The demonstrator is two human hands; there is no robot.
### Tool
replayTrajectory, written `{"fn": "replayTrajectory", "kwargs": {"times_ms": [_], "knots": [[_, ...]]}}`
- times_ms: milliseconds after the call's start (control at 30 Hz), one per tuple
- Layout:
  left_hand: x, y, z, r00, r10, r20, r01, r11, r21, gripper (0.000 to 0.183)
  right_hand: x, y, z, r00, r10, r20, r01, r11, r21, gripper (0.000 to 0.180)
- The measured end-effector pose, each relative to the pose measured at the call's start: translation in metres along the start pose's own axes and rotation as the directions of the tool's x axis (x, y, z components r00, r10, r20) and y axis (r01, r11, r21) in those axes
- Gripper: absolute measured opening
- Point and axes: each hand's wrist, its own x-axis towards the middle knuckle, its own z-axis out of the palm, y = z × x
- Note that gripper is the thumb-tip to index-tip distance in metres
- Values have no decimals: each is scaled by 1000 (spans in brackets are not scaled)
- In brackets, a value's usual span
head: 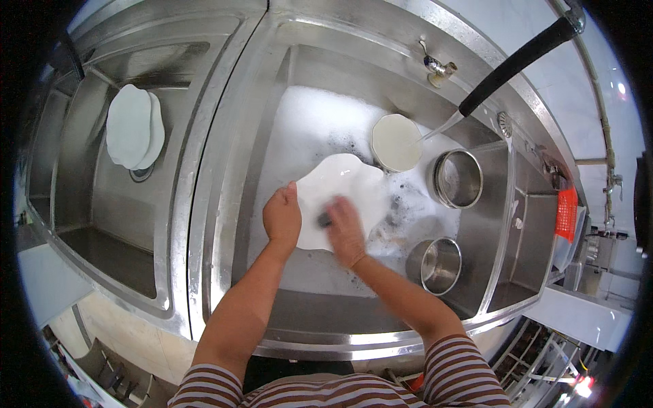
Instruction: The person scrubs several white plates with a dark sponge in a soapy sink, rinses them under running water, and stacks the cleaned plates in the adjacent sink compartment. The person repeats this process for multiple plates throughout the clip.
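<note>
A large white plate with a wavy rim (347, 173) is held over the soapy water in the steel sink. My left hand (283, 214) grips its left edge. My right hand (346, 229), blurred by motion, presses a dark scrubber (324, 220) against the plate's face. Just behind the plate sits a cream round dish (397, 143), with water from a black hose (515, 66) running onto it. To the right, a round steel container (459, 178) and another steel container (441, 266) stand in the suds.
Two wavy white plates (130, 127) lie overlapped in the left sink, by its drain. A brass-and-chrome tap (437, 69) is fixed to the back wall of the sink. A steel divider (497, 229) and a red plastic basket (566, 211) are at the right.
</note>
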Motion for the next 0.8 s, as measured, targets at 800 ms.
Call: {"fn": "replayTrajectory", "kwargs": {"times_ms": [800], "knots": [[-5, 0, 6, 992, -121, 34, 126, 963, -237, 45, 22, 78, -23, 663, 684, -304, -707, 706, 44, 52]]}}
